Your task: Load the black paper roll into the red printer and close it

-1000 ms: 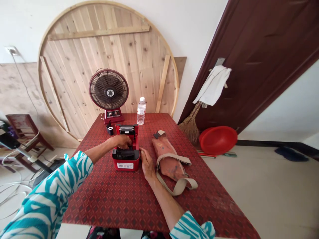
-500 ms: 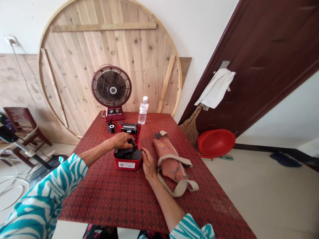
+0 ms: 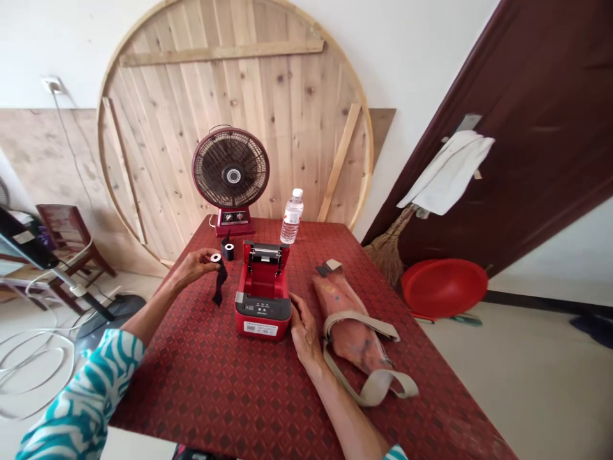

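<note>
your left hand (image 3: 195, 268) is out of the red printer (image 3: 263, 308) now and away to the left of it, where half a second ago it reached down inside. it has come out with a dark roll (image 3: 221, 276), so roll and printer are apart, and the red inside of the printer shows behind its black front panel (image 3: 262, 305). the lid (image 3: 265, 253) is up, as it was.

your left hand is closed in a pinch, thumb and fingertips on the roll near its white core, left of the middle of the frame; a dark strip hangs from it over the table (image 3: 191, 377). your right hand (image 3: 304, 329) is not gripping: it lies loosely open, fingers along the printer's right side, just below the middle of the frame.

a second roll (image 3: 228, 253) stands on the table just beyond the one you hold. the fan (image 3: 232, 172) is above it in the frame, the bottle (image 3: 292, 217) above and right of the printer, and the orange bag (image 3: 352, 319) right of your right hand.
</note>
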### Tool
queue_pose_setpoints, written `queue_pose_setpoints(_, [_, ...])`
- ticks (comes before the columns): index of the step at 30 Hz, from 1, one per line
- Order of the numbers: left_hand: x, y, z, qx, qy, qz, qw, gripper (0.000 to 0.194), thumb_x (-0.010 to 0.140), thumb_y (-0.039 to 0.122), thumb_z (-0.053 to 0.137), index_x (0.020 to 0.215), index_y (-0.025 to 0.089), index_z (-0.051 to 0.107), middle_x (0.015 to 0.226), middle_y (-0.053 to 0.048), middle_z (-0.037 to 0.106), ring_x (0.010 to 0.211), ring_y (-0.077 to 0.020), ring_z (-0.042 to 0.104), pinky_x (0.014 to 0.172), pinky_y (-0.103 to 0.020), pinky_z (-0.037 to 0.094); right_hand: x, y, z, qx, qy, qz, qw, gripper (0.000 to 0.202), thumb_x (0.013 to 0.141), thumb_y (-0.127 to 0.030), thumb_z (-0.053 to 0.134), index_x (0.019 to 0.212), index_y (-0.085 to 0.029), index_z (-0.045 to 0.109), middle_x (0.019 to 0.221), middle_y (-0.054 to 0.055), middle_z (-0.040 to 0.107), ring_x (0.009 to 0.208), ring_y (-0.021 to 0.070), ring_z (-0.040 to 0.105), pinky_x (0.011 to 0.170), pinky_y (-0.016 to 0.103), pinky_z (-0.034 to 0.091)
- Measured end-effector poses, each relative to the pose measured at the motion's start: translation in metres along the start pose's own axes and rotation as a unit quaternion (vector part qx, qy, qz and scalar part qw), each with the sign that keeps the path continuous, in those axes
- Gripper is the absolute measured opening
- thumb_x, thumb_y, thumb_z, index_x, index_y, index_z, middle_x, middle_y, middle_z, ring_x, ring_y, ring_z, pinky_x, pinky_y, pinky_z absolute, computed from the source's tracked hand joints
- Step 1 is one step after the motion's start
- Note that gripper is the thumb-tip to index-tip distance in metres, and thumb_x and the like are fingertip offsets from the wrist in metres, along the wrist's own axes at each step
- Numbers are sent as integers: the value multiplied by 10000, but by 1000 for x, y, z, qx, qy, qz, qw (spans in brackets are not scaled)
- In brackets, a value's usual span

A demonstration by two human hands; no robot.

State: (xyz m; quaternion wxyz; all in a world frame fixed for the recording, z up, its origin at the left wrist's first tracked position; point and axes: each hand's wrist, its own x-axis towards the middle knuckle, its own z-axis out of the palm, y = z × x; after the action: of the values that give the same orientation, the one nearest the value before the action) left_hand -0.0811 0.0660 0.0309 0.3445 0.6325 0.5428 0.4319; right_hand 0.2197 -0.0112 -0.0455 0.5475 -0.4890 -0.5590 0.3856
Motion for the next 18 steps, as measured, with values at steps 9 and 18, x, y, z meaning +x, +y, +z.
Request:
queue_pose_setpoints(9, [18,-33,24,90,3,-14,996,396,635,481,676,884,175,691,785,-19,707,734,-184,641,665,-258,486,0,5,-2,-5,-10,1,1000,342,898,-396,445,1143,-220,605,1203,68,637,1114,217,571,986,367,414])
queue_pose_setpoints(18, [63,-8,25,257,132,-14,957,305,776,364,582,1003,171,645,915,-56,684,869,-204,645,776,-291,483,1,3,-3,-12,-17,2,1000,342,896,-403,447,1140,-213,594,1193,73,637,1111,220,572,985,367,414])
